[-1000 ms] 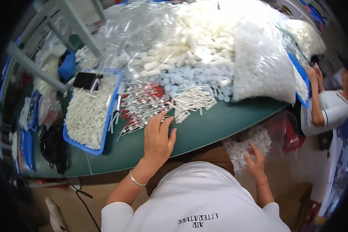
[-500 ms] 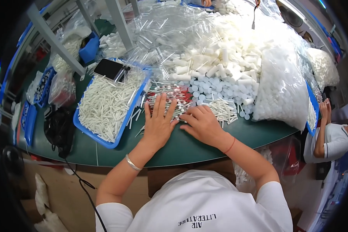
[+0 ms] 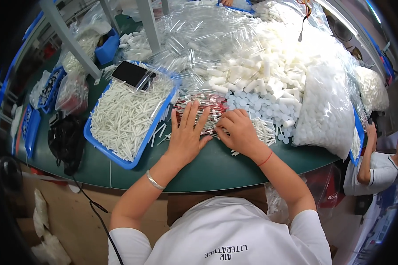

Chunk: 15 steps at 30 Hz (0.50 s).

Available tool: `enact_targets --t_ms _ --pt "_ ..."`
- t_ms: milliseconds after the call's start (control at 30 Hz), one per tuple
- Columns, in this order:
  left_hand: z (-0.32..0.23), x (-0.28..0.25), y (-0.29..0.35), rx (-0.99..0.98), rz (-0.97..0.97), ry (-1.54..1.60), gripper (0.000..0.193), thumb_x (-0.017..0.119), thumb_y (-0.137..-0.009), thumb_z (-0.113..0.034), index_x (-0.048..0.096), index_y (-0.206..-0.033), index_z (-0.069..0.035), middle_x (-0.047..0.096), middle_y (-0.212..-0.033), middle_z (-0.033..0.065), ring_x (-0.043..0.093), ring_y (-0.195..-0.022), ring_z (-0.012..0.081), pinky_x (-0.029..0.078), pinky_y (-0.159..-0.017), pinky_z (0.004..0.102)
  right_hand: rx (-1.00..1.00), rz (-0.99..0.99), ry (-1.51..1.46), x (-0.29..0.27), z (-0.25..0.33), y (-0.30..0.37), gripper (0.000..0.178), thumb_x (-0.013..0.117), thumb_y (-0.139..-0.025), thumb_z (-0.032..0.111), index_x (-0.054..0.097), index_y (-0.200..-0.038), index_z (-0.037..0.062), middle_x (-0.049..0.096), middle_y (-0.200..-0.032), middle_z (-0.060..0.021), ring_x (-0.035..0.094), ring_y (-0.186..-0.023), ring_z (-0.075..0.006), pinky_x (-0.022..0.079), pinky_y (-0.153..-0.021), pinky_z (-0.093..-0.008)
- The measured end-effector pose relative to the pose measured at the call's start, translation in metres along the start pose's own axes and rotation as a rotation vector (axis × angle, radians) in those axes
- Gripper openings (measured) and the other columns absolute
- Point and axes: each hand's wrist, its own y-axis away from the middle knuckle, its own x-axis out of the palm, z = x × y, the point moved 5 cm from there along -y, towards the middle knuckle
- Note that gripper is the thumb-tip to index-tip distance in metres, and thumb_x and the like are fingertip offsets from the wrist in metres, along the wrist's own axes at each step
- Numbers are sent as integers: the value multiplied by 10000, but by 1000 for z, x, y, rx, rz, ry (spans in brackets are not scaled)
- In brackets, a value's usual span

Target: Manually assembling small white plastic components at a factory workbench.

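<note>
In the head view, the bare left hand [image 3: 184, 140] lies palm-down, fingers spread apart, over a pile of thin red-and-white rods [image 3: 211, 104] on the dark green tabletop [image 3: 216, 171]. The bare right hand [image 3: 239, 131] curls its fingers at the pile's near edge; whether they pinch a rod cannot be told. Short white sticks [image 3: 264, 133] lie just beside it, near pale translucent round discs [image 3: 262, 104].
</note>
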Motion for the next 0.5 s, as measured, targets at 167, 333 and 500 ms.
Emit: enact_targets --t_ms 167,333,500 --pt "-3 -13 15 -20 -3 0 896 724 -796 -403 265 -1512 -122 195 -1563 183 170 -1459 324 118 -1127 618 45 -18 27 -6 -3 -6 159 728 -732 90 641 -866 91 589 -896 -44 566 -864 -243 421 -814 -372" --pt "-13 -27 28 -68 2 68 854 739 -800 -293 288 -1494 -79 227 -1550 194 189 -1452 340 115 -1130 613 1 38 30 1 -11 -3 145 715 -743 77 645 -870 92 600 -913 -41 570 -885 -235 425 -819 -363" --pt "-25 -34 38 -68 -95 164 641 721 -801 -153 439 -1367 -50 378 -1429 189 312 -1383 371 187 -1127 570 -13 46 -43 0 -18 -5 135 700 -766 71 633 -881 90 617 -906 -40 579 -868 -238 439 -790 -357"
